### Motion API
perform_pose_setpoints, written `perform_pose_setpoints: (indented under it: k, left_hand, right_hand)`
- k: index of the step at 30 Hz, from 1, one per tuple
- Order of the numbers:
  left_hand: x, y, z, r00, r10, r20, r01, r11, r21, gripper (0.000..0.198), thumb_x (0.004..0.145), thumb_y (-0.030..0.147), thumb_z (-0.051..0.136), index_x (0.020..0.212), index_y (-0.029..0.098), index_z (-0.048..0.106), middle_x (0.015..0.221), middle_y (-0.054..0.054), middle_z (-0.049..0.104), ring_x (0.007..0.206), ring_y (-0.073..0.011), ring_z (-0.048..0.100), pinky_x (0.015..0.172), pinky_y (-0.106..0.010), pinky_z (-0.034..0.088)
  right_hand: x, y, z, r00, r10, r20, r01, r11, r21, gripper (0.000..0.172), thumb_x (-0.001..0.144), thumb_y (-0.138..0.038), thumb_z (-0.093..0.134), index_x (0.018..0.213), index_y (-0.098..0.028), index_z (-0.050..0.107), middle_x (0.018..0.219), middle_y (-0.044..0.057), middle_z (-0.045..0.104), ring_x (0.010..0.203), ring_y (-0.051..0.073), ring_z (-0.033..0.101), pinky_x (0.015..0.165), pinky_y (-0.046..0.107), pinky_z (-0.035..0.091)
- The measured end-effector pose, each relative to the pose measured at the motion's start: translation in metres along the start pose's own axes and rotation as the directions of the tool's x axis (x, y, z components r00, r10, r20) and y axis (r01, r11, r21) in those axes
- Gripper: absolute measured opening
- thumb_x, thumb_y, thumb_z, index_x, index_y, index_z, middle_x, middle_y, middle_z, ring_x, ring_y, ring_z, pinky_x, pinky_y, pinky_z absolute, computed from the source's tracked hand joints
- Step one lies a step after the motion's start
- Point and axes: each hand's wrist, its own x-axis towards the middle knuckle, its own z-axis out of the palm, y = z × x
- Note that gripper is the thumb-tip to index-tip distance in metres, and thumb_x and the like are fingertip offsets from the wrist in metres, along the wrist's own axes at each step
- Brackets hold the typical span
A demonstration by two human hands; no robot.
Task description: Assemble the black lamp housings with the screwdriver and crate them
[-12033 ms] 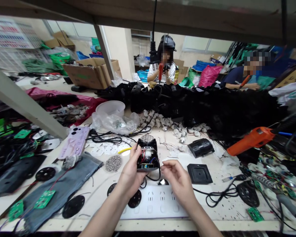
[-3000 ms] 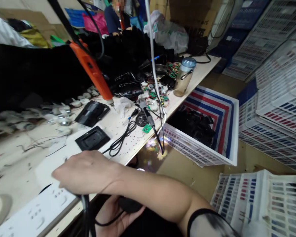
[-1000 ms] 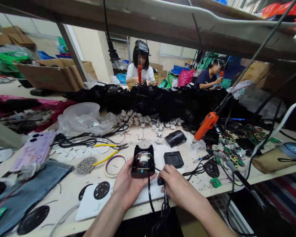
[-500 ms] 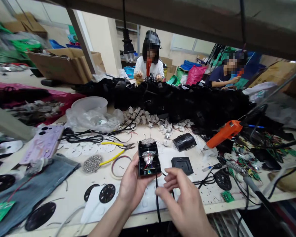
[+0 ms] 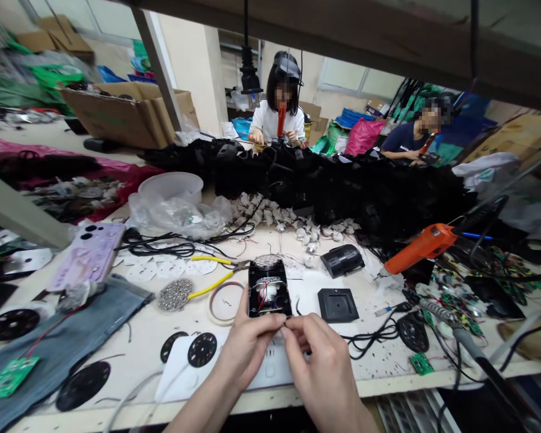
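My left hand (image 5: 250,343) is wrapped round the lower part of an open black plastic housing (image 5: 289,294), its thumb lying along the near edge. Inside the housing sit a pale round part like a small motor (image 5: 267,290) and red and blue wires. At that near edge the fingertips of my right hand (image 5: 318,355) pinch a short dark bit of the black cable (image 5: 284,322). Most of this cable is hidden by my hands. To the right lie a black square plastic part (image 5: 338,305) and a curved black cover (image 5: 341,260).
Yellow-handled pliers (image 5: 211,284), a heap of screws (image 5: 175,296) and a tape roll (image 5: 211,308) lie left. An orange electric screwdriver (image 5: 419,248) hangs at right above circuit boards; a soldering iron (image 5: 473,352) is nearer. Two people sit beyond a black pile (image 5: 297,180).
My right hand has closed from a loose, spread pose and moved in to the housing's near edge. My left thumb has come over that edge. The hanging cable is now mostly hidden.
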Motion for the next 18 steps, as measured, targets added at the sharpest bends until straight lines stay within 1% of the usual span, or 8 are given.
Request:
perform_pose_setpoints:
  k: [2,4,7,10,12,15,18]
  left_hand:
    - [-0.001,0.001,0.0,1.0,-0.014,-0.014,0.014,1.0,0.014,0.072,0.049,0.002,0.073,0.116,0.022,0.053,0.071,0.004,0.065,0.064,-0.0108,0.057,0.066,-0.024,0.051]
    - [-0.002,0.002,-0.001,0.999,-0.028,-0.028,0.028,0.999,0.023,0.063,0.049,0.003,0.072,0.108,0.02,0.056,0.067,0.004,0.063,0.063,-0.0114,0.057,0.065,-0.025,0.051]
    - [-0.003,0.003,-0.002,0.999,-0.035,-0.038,0.036,0.999,0.026,0.058,0.048,0.004,0.071,0.102,0.019,0.057,0.068,0.003,0.064,0.064,-0.0122,0.058,0.065,-0.025,0.052]
    - [-0.003,0.004,-0.001,0.998,-0.045,-0.053,0.047,0.999,0.029,0.054,0.046,0.003,0.071,0.096,0.019,0.058,0.066,0.003,0.063,0.064,-0.0126,0.058,0.066,-0.026,0.053]
    - [-0.003,0.004,-0.001,0.997,-0.056,-0.057,0.058,0.998,0.039,0.049,0.045,0.003,0.07,0.089,0.018,0.058,0.066,0.003,0.063,0.065,-0.0132,0.059,0.068,-0.027,0.054]
    - [-0.004,0.004,-0.002,0.997,-0.066,-0.043,0.068,0.996,0.052,0.046,0.045,0.003,0.07,0.087,0.018,0.058,0.064,0.003,0.063,0.063,-0.0124,0.059,0.064,-0.024,0.054]
    - [-0.005,0.004,-0.006,0.996,-0.078,-0.031,0.081,0.994,0.075,0.049,0.049,0.003,0.07,0.093,0.019,0.057,0.058,0.004,0.061,0.057,-0.011,0.058,0.058,-0.023,0.053]
  right_hand:
    - [-0.002,0.0,0.001,0.999,-0.034,-0.022,0.033,0.999,-0.008,0.016,0.089,-0.01,0.047,0.083,-0.019,0.06,0.072,0.002,0.059,0.065,0.015,0.06,0.059,0.026,0.046]
    - [-0.003,-0.001,0.001,0.997,-0.064,-0.041,0.063,0.998,-0.027,0.017,0.09,-0.009,0.047,0.084,-0.018,0.06,0.072,0.002,0.058,0.064,0.015,0.058,0.058,0.026,0.044]
    - [-0.003,-0.001,0.001,0.991,-0.122,-0.06,0.118,0.991,-0.066,0.019,0.091,-0.008,0.044,0.084,-0.018,0.06,0.071,0.002,0.055,0.062,0.015,0.056,0.058,0.026,0.044]
    - [-0.005,0.001,0.004,0.981,-0.192,-0.04,0.186,0.975,-0.12,0.021,0.091,-0.007,0.041,0.086,-0.017,0.059,0.071,0.003,0.053,0.063,0.016,0.055,0.059,0.027,0.045]
    - [-0.007,0.0,0.006,0.976,-0.217,-0.011,0.213,0.964,-0.158,0.022,0.091,-0.006,0.04,0.084,-0.017,0.058,0.071,0.003,0.052,0.062,0.017,0.054,0.058,0.027,0.045]
    - [-0.012,-0.003,0.005,0.981,-0.194,0.012,0.193,0.967,-0.166,0.022,0.091,-0.008,0.039,0.081,-0.018,0.055,0.071,0.003,0.051,0.062,0.017,0.053,0.058,0.028,0.044]
    - [-0.01,-0.005,-0.004,0.991,-0.118,0.066,0.121,0.992,-0.042,0.015,0.092,-0.015,0.045,0.086,-0.018,0.058,0.075,0.003,0.055,0.066,0.016,0.056,0.059,0.027,0.045]
